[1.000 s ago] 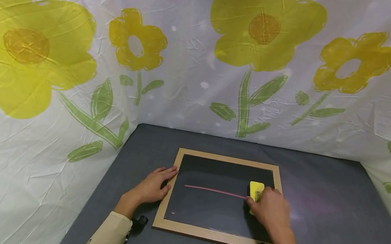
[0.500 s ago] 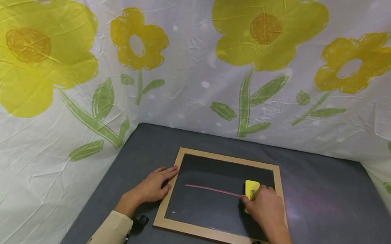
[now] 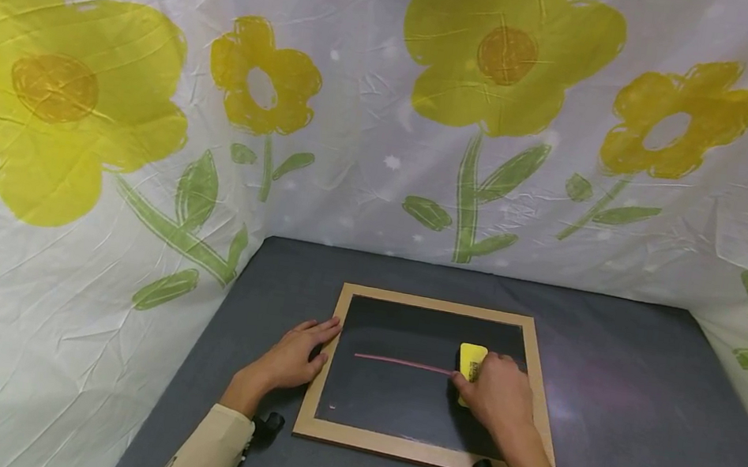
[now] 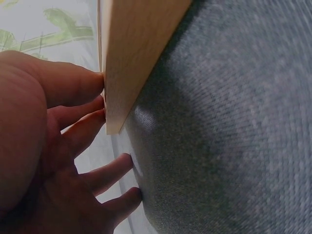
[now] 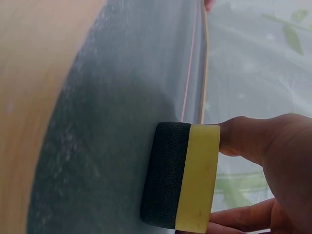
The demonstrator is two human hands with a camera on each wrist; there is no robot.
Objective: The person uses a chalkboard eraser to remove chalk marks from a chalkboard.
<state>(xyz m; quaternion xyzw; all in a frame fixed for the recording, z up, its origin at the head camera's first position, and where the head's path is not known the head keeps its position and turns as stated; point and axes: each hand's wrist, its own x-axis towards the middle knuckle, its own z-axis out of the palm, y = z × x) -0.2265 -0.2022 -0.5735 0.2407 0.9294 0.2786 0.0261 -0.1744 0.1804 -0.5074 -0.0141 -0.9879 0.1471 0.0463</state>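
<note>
A small chalkboard in a pale wooden frame lies on the dark cloth, with a pink chalk line running across its middle. My right hand grips a yellow-backed eraser over the line's right end. Seen from the right wrist, the eraser's black felt side is against the board. At the frame's left side, my left hand has its thumb and two fingertips on the wood. In the left wrist view, its other two fingers reach down to the cloth.
A dark cloth covers the table around the board. White fabric with yellow flowers hangs behind and at both sides. A tiny pinkish speck shows in the board's lower left corner.
My right hand has slid left along the chalk line with the eraser, and the visible line is shorter at its right end. My left hand has stayed in place.
</note>
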